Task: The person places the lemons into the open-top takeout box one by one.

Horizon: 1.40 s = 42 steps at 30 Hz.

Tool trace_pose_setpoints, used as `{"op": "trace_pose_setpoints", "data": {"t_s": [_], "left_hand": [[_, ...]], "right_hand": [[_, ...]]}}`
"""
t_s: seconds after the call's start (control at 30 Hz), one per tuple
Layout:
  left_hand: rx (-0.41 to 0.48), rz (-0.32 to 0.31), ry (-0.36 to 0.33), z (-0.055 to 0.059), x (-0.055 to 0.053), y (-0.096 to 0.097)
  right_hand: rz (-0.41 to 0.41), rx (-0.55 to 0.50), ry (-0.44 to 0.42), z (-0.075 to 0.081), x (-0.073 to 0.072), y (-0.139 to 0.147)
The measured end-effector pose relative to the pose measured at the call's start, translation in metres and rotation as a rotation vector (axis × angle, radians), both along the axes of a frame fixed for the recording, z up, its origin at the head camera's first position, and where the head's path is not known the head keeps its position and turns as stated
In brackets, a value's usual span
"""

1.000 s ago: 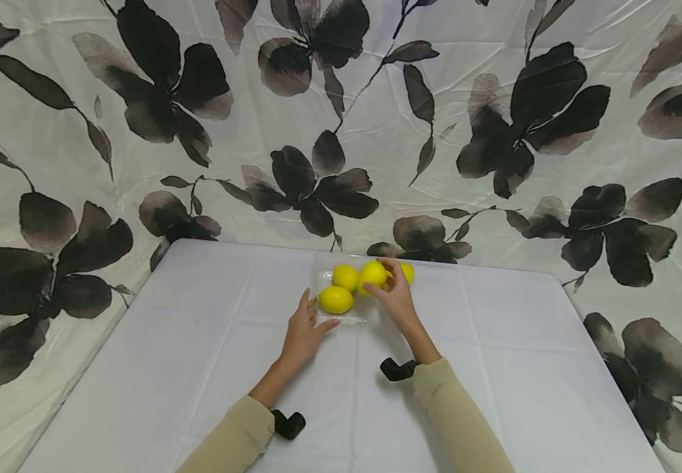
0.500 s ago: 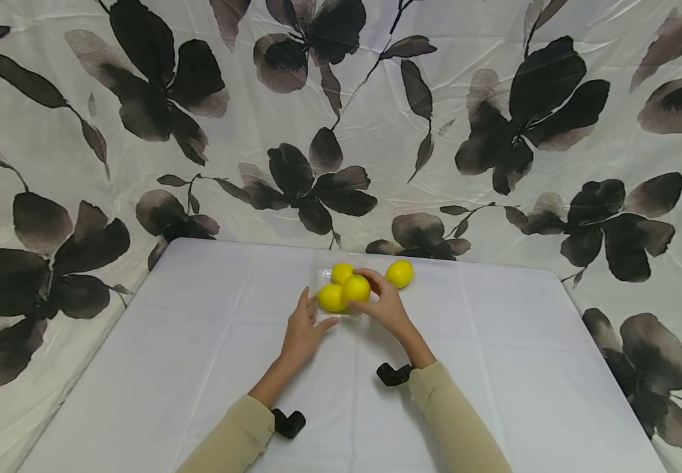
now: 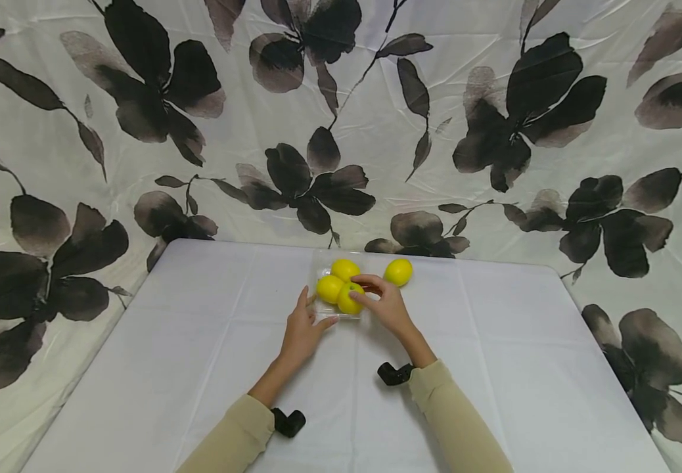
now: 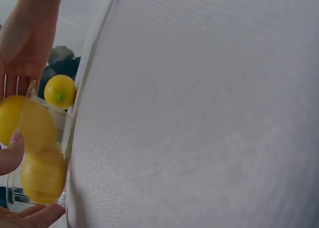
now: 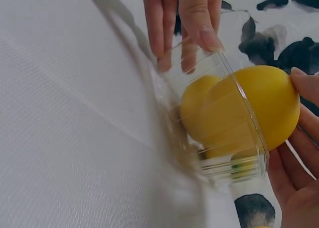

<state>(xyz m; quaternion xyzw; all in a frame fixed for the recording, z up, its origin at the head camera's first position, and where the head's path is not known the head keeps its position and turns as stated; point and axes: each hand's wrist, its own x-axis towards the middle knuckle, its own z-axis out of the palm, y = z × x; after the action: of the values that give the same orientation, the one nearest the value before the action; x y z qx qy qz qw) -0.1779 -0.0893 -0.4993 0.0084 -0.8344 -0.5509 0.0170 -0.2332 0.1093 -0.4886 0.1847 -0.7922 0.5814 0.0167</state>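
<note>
1. Floral cloth (image 3: 412, 131) hangs behind a white-covered counter (image 3: 465, 394) in the head view. Near the counter's far edge sits a clear container (image 3: 349, 318), its near-left corner held by the left hand (image 3: 304, 335), fingers along the left side and thumb at the near rim. The right hand (image 3: 389, 305) pinches the front lemon (image 3: 351, 299), its grip spread only as wide as the fruit. Half a second ago that lemon was farther back; now it is nearer the front edge, and the left lemon (image 3: 329, 289) has shifted back a little beside the back lemon (image 3: 345, 269). Judging by this, room has been made and the front lemon is being seated. The loose lemon (image 3: 398, 272) remains outside, to the right.

2. From the left wrist, lemons show through the clear wall, one bulging past the rim below the right hand. The left thumb lies by that rim.

3. From the right wrist, the front lemon rises above the rim, with the right thumb touching its end. Whether it touches the container's floor, I cannot tell.
</note>
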Motion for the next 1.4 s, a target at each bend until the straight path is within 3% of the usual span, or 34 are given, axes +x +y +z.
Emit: {"op": "trace_pose_setpoints", "data": {"t_s": [0.4,0.97,1.23,1.4], "left_hand": [[0.01,0.005,-0.005,-0.001,0.0,0.0],[0.004,0.009,-0.013,-0.001,0.001,0.0],[0.019,0.012,-0.008,-0.001,0.002,-0.002],[0.039,-0.005,-0.018,0.0,0.002,-0.001]], "right_hand": [[-0.012,0.198,0.196,-0.002,0.0,-0.003],[-0.006,0.029,0.098,0.002,-0.001,0.005],[-0.087,0.038,0.059,0.012,-0.006,0.018],[-0.194,-0.007,0.057,0.019,-0.015,0.035]]}}
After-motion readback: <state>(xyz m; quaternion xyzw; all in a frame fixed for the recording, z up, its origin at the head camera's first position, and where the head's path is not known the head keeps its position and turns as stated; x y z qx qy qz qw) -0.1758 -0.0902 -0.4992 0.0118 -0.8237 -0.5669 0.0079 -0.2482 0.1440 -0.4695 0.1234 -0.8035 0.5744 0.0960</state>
